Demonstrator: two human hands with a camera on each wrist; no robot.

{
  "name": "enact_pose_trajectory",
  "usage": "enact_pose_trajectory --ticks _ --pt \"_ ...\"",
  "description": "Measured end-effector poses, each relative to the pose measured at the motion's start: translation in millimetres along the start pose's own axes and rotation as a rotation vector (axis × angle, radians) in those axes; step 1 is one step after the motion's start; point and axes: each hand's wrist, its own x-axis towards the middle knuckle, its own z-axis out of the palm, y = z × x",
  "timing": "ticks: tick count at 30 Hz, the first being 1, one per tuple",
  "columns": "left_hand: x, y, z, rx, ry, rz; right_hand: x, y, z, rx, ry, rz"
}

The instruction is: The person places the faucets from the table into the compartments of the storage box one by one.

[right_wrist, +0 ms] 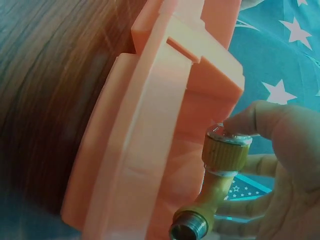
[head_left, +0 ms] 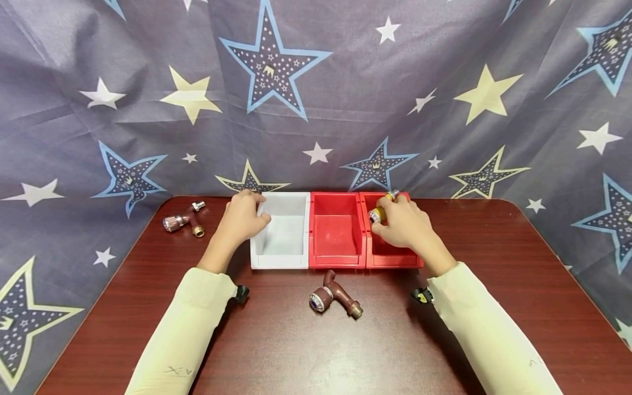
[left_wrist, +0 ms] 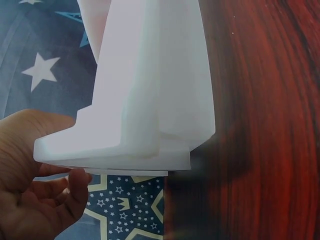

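My left hand [head_left: 242, 216] grips the left wall of the white bin [head_left: 280, 262] near its back corner. In the left wrist view, thumb and fingers lie on opposite sides of the bin's rim [left_wrist: 100, 152]. Over the right red bin [head_left: 395, 261], my right hand [head_left: 404, 222] holds a yellow tap [head_left: 377, 215] with a ribbed knob. The right wrist view has the thumb on the knob's silver cap [right_wrist: 225, 133], fingers behind the tap's body, and its threaded end [right_wrist: 189, 227] pointing downward in the picture.
Between the white and right red bins stands a middle red bin [head_left: 337, 261], side by side with both. A brown tap [head_left: 339, 294] lies on the table in front of them. Another brown tap [head_left: 185, 220] with a silver knob lies at the back left. A star-patterned cloth [head_left: 345, 126] hangs behind.
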Motion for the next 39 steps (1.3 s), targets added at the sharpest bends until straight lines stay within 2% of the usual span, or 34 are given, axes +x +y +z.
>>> enact_pose_trajectory --ticks 13,19,29,39 --pt "0.5 -1.7 1.0 0.000 0.005 0.020 6.2 1 4 -0.012 -0.072 0.035" --pt "0.5 -0.9 0.0 -0.002 0.015 0.027 5.4 2 5 -0.014 -0.082 0.019" --pt "-0.5 -0.6 -1.4 -0.008 -0.001 0.003 5.8 2 8 -0.024 -0.127 -0.026" --pt "0.7 -3.8 1.4 -0.003 -0.002 0.017 6.2 5 23 0.008 -0.172 -0.051"
